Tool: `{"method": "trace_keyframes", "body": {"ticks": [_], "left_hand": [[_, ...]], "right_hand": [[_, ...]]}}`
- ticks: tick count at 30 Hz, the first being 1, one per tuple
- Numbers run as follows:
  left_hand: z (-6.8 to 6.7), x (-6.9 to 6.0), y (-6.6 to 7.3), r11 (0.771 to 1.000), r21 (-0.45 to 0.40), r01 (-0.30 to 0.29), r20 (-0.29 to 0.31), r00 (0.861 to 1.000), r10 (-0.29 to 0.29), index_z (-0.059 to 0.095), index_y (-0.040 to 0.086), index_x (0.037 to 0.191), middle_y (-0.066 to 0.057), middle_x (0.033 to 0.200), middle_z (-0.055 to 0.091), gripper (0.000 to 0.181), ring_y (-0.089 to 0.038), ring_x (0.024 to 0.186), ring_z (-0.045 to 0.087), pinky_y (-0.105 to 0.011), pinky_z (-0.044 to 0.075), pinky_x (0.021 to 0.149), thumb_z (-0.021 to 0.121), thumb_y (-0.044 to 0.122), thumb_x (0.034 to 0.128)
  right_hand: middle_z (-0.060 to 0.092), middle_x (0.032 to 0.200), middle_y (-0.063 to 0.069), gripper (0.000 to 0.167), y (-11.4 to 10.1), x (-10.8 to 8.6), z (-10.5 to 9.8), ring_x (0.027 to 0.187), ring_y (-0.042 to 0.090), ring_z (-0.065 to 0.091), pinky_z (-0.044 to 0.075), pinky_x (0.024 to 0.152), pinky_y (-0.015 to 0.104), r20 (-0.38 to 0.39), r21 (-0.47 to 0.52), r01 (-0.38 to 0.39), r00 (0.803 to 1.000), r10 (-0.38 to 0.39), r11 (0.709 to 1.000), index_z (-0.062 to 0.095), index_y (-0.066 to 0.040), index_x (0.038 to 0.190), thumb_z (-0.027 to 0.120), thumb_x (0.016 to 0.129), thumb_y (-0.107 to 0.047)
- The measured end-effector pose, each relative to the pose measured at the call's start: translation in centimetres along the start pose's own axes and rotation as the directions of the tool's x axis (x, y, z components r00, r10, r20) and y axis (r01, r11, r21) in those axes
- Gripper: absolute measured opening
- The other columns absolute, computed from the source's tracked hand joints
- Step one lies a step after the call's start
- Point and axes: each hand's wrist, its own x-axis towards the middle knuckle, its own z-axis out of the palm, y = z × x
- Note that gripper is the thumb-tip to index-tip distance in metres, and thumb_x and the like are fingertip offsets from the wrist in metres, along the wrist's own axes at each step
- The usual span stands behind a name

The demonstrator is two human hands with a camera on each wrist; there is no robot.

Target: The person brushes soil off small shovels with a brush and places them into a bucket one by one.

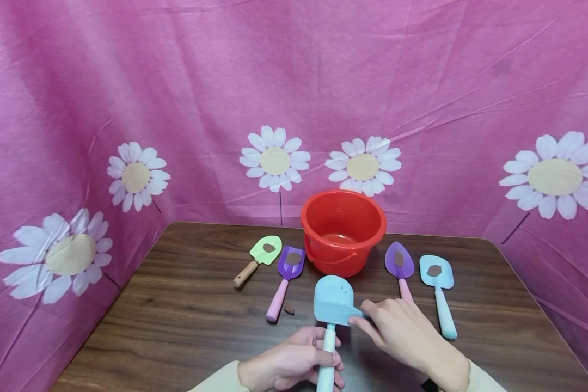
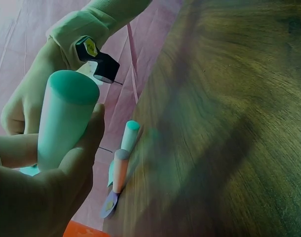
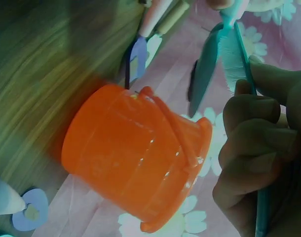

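My left hand point(image 1: 306, 356) grips the pale handle of a light blue toy shovel point(image 1: 333, 288), its blade pointing away from me. A few dark specks dot the blade. My right hand point(image 1: 399, 329) pinches a thin light blue sheet point(image 1: 338, 312), which lies across the lower blade. The sheet looks like a cloth with a fringed edge in the right wrist view, though its kind is unclear. Also there, a dark shape point(image 3: 192, 81) shows along the blade's side. In the left wrist view, the handle end point(image 2: 69, 118) sticks out between the fingers and thumb.
A red bucket point(image 1: 343, 234) stands behind the shovel. To its left lie a green trowel point(image 1: 267, 250) and a purple shovel point(image 1: 291, 262); to its right, another purple shovel point(image 1: 399, 260) and a light blue one point(image 1: 436, 271). Each bears a brown patch. A brown piece point(image 1: 289, 310) lies on the table.
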Motion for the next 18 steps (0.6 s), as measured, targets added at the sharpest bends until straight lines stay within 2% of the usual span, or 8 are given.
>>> {"method": "trace_keyframes", "body": {"ticks": [4, 7, 8, 10, 11, 13, 15, 18], "left_hand": [[-0.1, -0.1, 0.0, 1.0, -0.009, 0.015, 0.016, 1.0, -0.014, 0.048, 0.003, 0.112, -0.006, 0.082, 0.062, 0.023, -0.016, 0.071, 0.068, -0.037, 0.06, 0.073, 0.055, 0.001, 0.09], [0.0, -0.1, -0.2, 1.0, -0.013, 0.021, 0.024, 0.999, -0.021, 0.049, 0.003, 0.11, -0.005, 0.082, 0.063, 0.022, -0.015, 0.069, 0.067, -0.03, 0.06, 0.067, 0.056, 0.001, 0.0896], [0.0, -0.2, -0.2, 1.0, -0.012, 0.024, 0.025, 0.999, -0.024, 0.049, 0.003, 0.11, -0.004, 0.081, 0.063, 0.022, -0.014, 0.069, 0.067, -0.028, 0.059, 0.064, 0.056, 0.001, 0.0895], [0.1, -0.2, -0.3, 1.0, -0.002, 0.029, 0.022, 0.999, -0.029, 0.05, 0.003, 0.108, -0.004, 0.081, 0.064, 0.021, -0.012, 0.068, 0.066, -0.022, 0.056, 0.059, 0.056, 0.001, 0.089], [0.2, -0.2, -0.4, 1.0, 0.005, 0.029, 0.021, 0.999, -0.029, 0.051, 0.003, 0.108, -0.003, 0.08, 0.064, 0.02, -0.012, 0.068, 0.066, -0.02, 0.055, 0.057, 0.057, 0.001, 0.0887], [0.3, -0.2, -0.4, 0.999, 0.016, 0.031, 0.019, 0.999, -0.031, 0.051, 0.003, 0.107, -0.003, 0.08, 0.064, 0.02, -0.011, 0.068, 0.065, -0.018, 0.053, 0.056, 0.057, 0.001, 0.0885], [0.4, -0.2, -0.5, 0.999, 0.025, 0.029, 0.014, 0.999, -0.029, 0.052, 0.003, 0.107, -0.002, 0.079, 0.064, 0.019, -0.01, 0.068, 0.064, -0.017, 0.053, 0.057, 0.058, 0.001, 0.0885], [0.5, -0.1, -0.6, 0.999, 0.023, 0.025, 0.017, 1.0, -0.026, 0.053, 0.005, 0.104, -0.002, 0.078, 0.064, 0.016, -0.01, 0.07, 0.063, -0.017, 0.052, 0.058, 0.057, 0.0, 0.0888]], "right_hand": [[0.025, 0.051, -0.02, 0.037, 0.7, 0.2, 0.5, 0.047, -0.006, 0.029, 0.038, 0.096, 0.073, 0.03, 0.011, -0.033, 0.999, 0.033, 0.999, 0.043, -0.028, 0.064, 0.065, 0.087, -0.046], [0.026, 0.05, -0.019, 0.036, 1.5, 0.4, 0.8, 0.047, -0.005, 0.03, 0.043, 0.095, 0.067, 0.045, 0.018, -0.079, 0.996, 0.078, 0.997, 0.043, -0.027, 0.065, 0.064, 0.088, -0.047], [0.027, 0.05, -0.019, 0.036, 1.7, 0.5, 0.9, 0.047, -0.003, 0.031, 0.049, 0.091, 0.061, 0.042, 0.014, -0.095, 0.995, 0.094, 0.995, 0.044, -0.027, 0.065, 0.065, 0.088, -0.046], [0.028, 0.049, -0.017, 0.036, 2.3, 0.6, 1.0, 0.048, 0.001, 0.032, 0.056, 0.072, 0.045, 0.025, -0.003, -0.129, 0.991, 0.129, 0.992, 0.045, -0.026, 0.065, 0.066, 0.087, -0.045], [0.029, 0.049, -0.016, 0.035, 2.5, 0.7, 1.0, 0.048, 0.003, 0.032, 0.054, 0.06, 0.037, 0.01, -0.015, -0.143, 0.99, 0.143, 0.99, 0.046, -0.024, 0.066, 0.067, 0.087, -0.044], [0.03, 0.049, -0.013, 0.034, 2.9, 0.8, 1.0, 0.047, 0.007, 0.033, 0.04, 0.045, 0.028, -0.023, -0.036, -0.165, 0.986, 0.165, 0.986, 0.048, -0.022, 0.067, 0.068, 0.086, -0.042], [0.031, 0.049, -0.012, 0.033, 3.1, 0.9, 1.0, 0.046, 0.008, 0.034, 0.03, 0.041, 0.025, -0.045, -0.043, -0.179, 0.983, 0.177, 0.983, 0.05, -0.019, 0.068, 0.069, 0.085, -0.04], [0.031, 0.048, -0.012, 0.032, 2.9, 1.0, 0.8, 0.046, 0.008, 0.034, 0.03, 0.041, 0.024, -0.056, -0.042, -0.178, 0.983, 0.175, 0.983, 0.051, -0.019, 0.07, 0.068, 0.086, -0.04]]}}
